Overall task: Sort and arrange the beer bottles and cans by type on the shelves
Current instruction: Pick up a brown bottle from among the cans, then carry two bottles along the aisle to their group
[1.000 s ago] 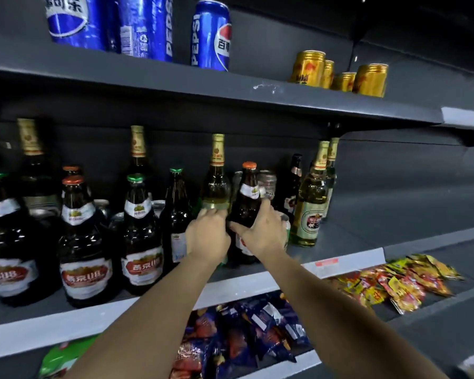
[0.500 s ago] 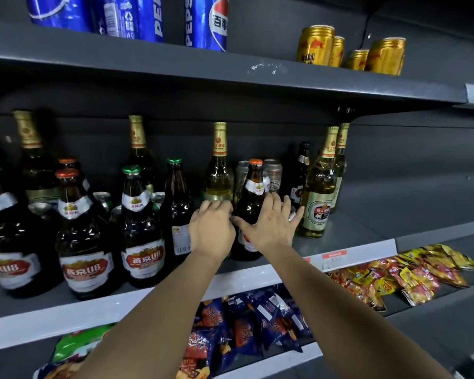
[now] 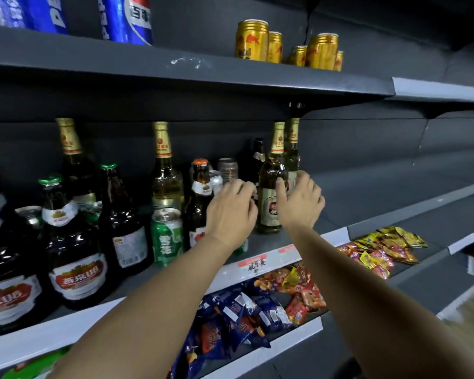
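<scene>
Two hands reach in, the left hand (image 3: 231, 212) loosely curled and empty, the right hand (image 3: 301, 203) spread beside the gold-foiled amber glass bottle (image 3: 271, 195); it should be gripped low, lest neighbours tip.

Blue snack packets (image 3: 238, 318) lie heaped on the lower shelf beside red ones (image 3: 301, 294), with yellow and red packets (image 3: 386, 247) further right. A handwritten price tag (image 3: 253, 265) sits on the shelf edge above them

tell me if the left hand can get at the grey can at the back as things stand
Probably yes. The left hand hovers just in front of the grey can, with only a smaller silver can and the orange-capped bottle crowding its left side.
</scene>
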A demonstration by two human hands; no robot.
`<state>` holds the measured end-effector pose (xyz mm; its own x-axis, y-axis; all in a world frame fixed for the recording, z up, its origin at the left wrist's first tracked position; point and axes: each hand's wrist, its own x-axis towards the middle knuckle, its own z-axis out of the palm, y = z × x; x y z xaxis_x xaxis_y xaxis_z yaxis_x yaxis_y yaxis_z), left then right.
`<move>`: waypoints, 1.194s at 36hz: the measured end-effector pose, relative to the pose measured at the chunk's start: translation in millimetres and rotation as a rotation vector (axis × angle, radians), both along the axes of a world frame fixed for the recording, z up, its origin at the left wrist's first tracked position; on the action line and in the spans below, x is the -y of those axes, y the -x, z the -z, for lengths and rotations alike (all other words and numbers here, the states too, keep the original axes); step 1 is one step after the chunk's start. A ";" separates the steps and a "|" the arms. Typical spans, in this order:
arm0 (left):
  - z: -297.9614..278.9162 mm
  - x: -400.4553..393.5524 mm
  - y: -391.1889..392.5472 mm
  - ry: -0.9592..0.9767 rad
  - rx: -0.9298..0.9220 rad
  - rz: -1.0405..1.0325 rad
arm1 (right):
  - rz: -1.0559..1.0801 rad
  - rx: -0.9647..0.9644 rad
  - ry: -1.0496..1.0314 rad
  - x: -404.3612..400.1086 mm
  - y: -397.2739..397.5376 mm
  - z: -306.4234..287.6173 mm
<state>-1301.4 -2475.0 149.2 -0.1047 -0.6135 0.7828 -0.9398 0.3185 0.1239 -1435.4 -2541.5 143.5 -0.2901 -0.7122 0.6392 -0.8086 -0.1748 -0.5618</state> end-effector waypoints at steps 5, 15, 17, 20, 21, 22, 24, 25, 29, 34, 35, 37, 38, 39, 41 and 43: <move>-5.3 29.6 35.7 -0.149 -0.081 -0.080 | -0.196 0.111 -0.147 34.4 35.2 -12.3; -14.4 81.6 77.4 -0.274 -0.534 -0.170 | -0.691 0.277 -0.281 88.9 46.4 -13.3; -12.4 93.2 84.2 -0.268 -0.692 -0.154 | -0.708 0.253 -0.288 96.1 52.9 -11.9; -5.8 108.1 96.9 -0.311 -0.931 -0.114 | -0.634 0.264 -0.234 105.9 62.9 -9.1; -2.6 112.8 100.8 -0.316 -0.982 -0.110 | -0.589 0.264 -0.210 109.5 66.5 -8.0; 0.2 117.1 104.2 -0.310 -1.013 -0.108 | -0.542 0.257 -0.188 113.8 70.7 -6.7; 4.8 126.5 108.7 -0.276 -1.046 -0.122 | -0.466 0.212 -0.165 125.5 79.0 -5.1; 5.9 131.0 109.8 -0.256 -1.048 -0.140 | -0.447 0.179 -0.171 132.6 82.7 -4.7; 8.6 147.1 107.6 -0.199 -1.069 -0.185 | -0.418 0.105 -0.277 157.4 90.9 -6.0; 11.0 154.0 104.9 -0.156 -1.057 -0.176 | -0.436 0.160 -0.391 182.5 89.2 -5.7; 11.5 154.5 105.0 -0.142 -1.054 -0.172 | -0.446 0.181 -0.402 187.3 87.4 -5.4; 12.8 155.8 105.3 -0.121 -1.050 -0.159 | -0.461 0.235 -0.423 195.8 83.1 -4.9; 13.5 156.1 105.5 -0.115 -1.050 -0.152 | -0.465 0.271 -0.434 199.5 80.8 -4.4; 14.6 156.5 105.4 -0.109 -1.050 -0.150 | -0.468 0.311 -0.445 203.4 78.8 -3.6; 17.6 157.4 104.8 -0.095 -1.047 -0.154 | -0.469 0.382 -0.467 211.1 73.8 -1.3; 20.3 158.2 104.0 -0.087 -1.039 -0.163 | -0.477 0.451 -0.481 218.7 67.7 1.4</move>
<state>-1405.4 -2633.2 128.9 0.6809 -0.6180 0.3930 -0.3894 0.1489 0.9089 -1503.0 -2760.1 142.1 -0.0428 -0.9911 0.1259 -0.3858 -0.0998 -0.9172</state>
